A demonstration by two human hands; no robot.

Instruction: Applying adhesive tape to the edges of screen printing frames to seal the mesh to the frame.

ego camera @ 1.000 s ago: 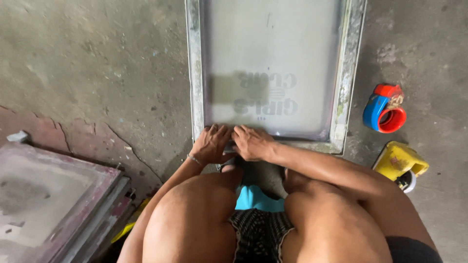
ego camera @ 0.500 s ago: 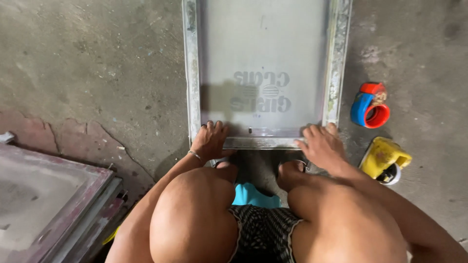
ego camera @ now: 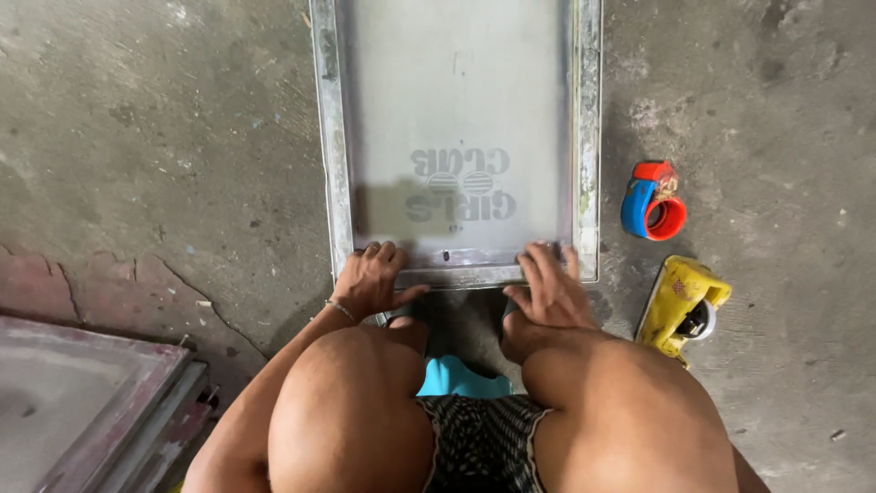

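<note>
Frame: a big rectangular screen-printing frame with grey metal edges and pale mesh (ego camera: 334, 164) is laid flat on the rough grey concrete floor (ego camera: 155, 137), pretty much centre of the view, and its far end is cut off at the top. A mirrored dark stencil print is seen low on the mesh, with a darker shaded patch just left of it.

Left hand: the left hand (ego camera: 372, 281) is set on the frame's near left corner, fingers curled over the edge onto the mesh side, thumb laid along the near bar. The corner looks gripped, not just touched. A thin bracelet is worn at the wrist.

Right hand: the right hand (ego camera: 547, 290) is placed on the frame's near right corner, fingers spread flat across the bar, tips reaching the mesh edge. It's pressed down open rather than clamped around anything.

Right of frame: a blue and red tape dispenser (ego camera: 651, 203) is seen near the frame's right bar, not touching it. A yellow boxy hand tool (ego camera: 683, 298) is found just below that, off the near right corner.

Left of frame: a stack of other grey, purple-stained frames (ego camera: 82, 402) is parked well apart, toward the lower left.

Below frame: bare knees are seen bent up just short of the near bar, so squatting is the pose.
</note>
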